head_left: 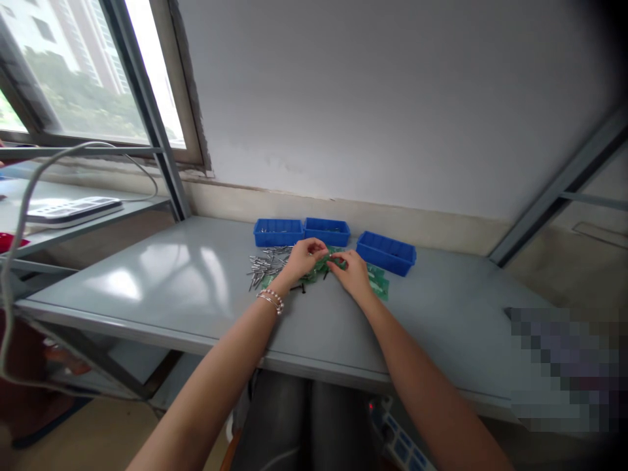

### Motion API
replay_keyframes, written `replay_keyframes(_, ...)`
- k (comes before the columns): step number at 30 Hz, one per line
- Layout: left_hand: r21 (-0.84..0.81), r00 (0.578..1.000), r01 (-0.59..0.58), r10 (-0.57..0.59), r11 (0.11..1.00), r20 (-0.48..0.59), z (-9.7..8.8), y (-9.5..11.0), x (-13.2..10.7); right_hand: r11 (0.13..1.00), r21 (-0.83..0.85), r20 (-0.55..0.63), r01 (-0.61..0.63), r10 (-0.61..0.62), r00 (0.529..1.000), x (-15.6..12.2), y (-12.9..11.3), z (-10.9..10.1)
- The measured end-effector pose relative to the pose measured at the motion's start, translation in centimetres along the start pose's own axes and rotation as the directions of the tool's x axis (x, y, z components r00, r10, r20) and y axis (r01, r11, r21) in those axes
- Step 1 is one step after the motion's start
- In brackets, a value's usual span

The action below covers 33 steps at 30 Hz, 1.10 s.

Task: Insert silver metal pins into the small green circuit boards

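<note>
My left hand (303,260), with a bead bracelet on the wrist, and my right hand (350,272) meet over a small heap of green circuit boards (379,284) on the grey table (171,281). Both hands have their fingers curled in a pinch on a green board (324,263) held between them. A pile of several small silver metal pins (266,263) lies just left of my left hand. Some dark small parts lie near the wrist; what they are is too small to tell.
Three blue plastic bins stand behind the hands: one at the left (278,231), one in the middle (326,231), one at the right (386,252). A shelf with a white power strip (73,209) and a grey cable is at left. Another power strip (400,445) lies under the table.
</note>
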<state>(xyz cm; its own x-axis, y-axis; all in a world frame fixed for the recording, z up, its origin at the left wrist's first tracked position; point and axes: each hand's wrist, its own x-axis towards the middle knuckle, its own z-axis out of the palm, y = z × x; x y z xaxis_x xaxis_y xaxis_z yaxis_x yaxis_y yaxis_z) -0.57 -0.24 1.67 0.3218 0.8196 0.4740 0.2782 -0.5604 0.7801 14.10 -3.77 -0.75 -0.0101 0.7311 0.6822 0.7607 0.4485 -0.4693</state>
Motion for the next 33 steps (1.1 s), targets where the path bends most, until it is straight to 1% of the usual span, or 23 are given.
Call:
replay_keyframes(3, -0.035, 1.000, 0.026, -0.026, 0.999, -0.012, -0.1, -0.2, 0.1, 1.000, -0.009, -0.008, -0.008, 0.008, 1.000, 0.0, 0.1, 0.0)
replay_keyframes(6, -0.035, 0.999, 0.033, -0.033, 0.999, -0.004, -0.1, -0.5, 0.1, 1.000, -0.018, -0.015, -0.014, 0.014, 1.000, -0.1, 0.1, -0.1)
replay_keyframes(13, 0.082, 1.000, -0.001, 0.000, 0.997, 0.015, -0.1, -1.0, 0.1, 0.998, -0.054, 0.010, -0.023, 0.023, 1.000, -0.2, 0.0, -0.2)
replay_keyframes(22, 0.205, 0.999, -0.002, -0.006, 0.979, 0.037, -0.4, -0.3, -0.2, 0.996, -0.078, 0.005, -0.041, 0.042, 0.999, -0.3, 0.1, -0.1)
replay_keyframes(33, 0.255, 0.999, 0.021, -0.030, 0.967, 0.029, -0.5, 0.1, -0.2, 0.999, -0.031, -0.042, 0.012, -0.013, 0.999, -0.1, 0.1, -0.1)
